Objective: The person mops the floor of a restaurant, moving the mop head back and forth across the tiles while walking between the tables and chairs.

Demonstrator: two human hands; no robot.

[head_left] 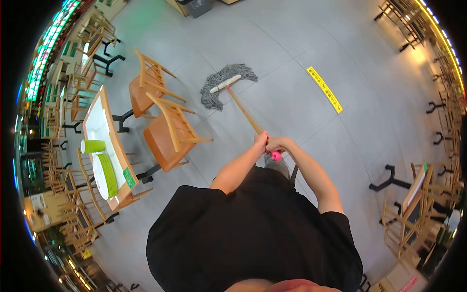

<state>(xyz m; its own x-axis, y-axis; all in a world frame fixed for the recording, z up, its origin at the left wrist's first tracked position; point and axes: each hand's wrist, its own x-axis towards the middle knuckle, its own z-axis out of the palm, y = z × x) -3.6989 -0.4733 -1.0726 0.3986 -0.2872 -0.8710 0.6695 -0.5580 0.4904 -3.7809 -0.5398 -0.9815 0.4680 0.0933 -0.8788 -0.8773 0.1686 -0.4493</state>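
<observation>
Both Fists Round a Mop (245, 111)

My left hand (261, 140) is pressed closed around the wooden handle, and my right hand (278, 144) is curled round it just beside, close to the pink end (276, 155). I cannot tell how every finger sits, as some are hidden.

From my grip the shaft slants out toward eleven o'clock, where the grey mop head (223, 77) lies on the grey floor (296, 29). Its strands fan in an arc, bulging away from me, with a pale bar (226, 84) across the middle.

At half past one, a yellow strip (325, 90) with dark markings is stuck to the floor, well apart from the strands. Near nine o'clock stands a chair with an orange-brown seat (166, 141); a similar chair (146, 95) stands at ten. Beyond them, at nine, is a table (115, 142) bearing a stack of green cups (92, 146) and, just beside it, a stack of green-edged plates (105, 176). A green label (129, 178) sits at the table's near corner.

Far off at eleven o'clock I see a grey bin (198, 7). Between three and four stands another table (415, 187) with chairs about it.
</observation>
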